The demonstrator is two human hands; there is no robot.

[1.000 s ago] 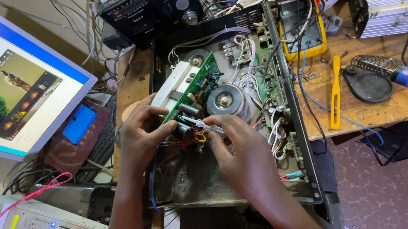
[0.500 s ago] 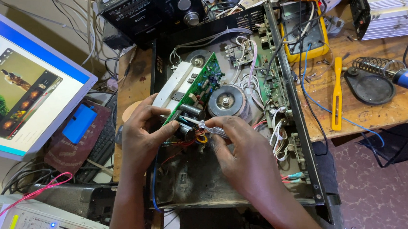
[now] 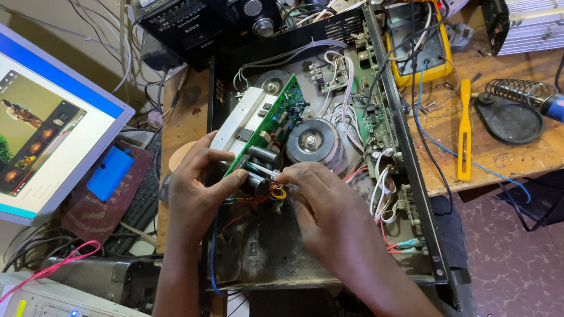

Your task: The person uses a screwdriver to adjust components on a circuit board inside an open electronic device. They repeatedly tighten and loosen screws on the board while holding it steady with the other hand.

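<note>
Open black metal amplifier chassis (image 3: 425,210) lying on the wooden bench (image 3: 530,158), lid off, wiring exposed. Left hand (image 3: 195,192) at nine o'clock of the chassis middle, fingers clenched around the near end of the tilted green circuit board with its white heat-sink plate (image 3: 258,120), thumb pressed by the dark cylindrical capacitors (image 3: 261,170). Right hand (image 3: 322,205) coming in from five o'clock, fingertips pinched on a thin silvery tool or lead (image 3: 269,172); too small to tell which. Compared with a second ago: little shifted, both hands drawn slightly closer over the board's lower edge, right fingertips now touching the capacitor cluster, board at the same tilt. Judged from that, fine work at one spot on the board under way, not finished. Round grey toroidal transformer (image 3: 315,143) just beside the board at three o'clock. Farther off at two o'clock: yellow multimeter (image 3: 415,45), yellow plastic pry tool (image 3: 464,129), soldering iron in a coiled stand (image 3: 521,103). Lit monitor (image 3: 23,118) at nine o'clock.
</note>
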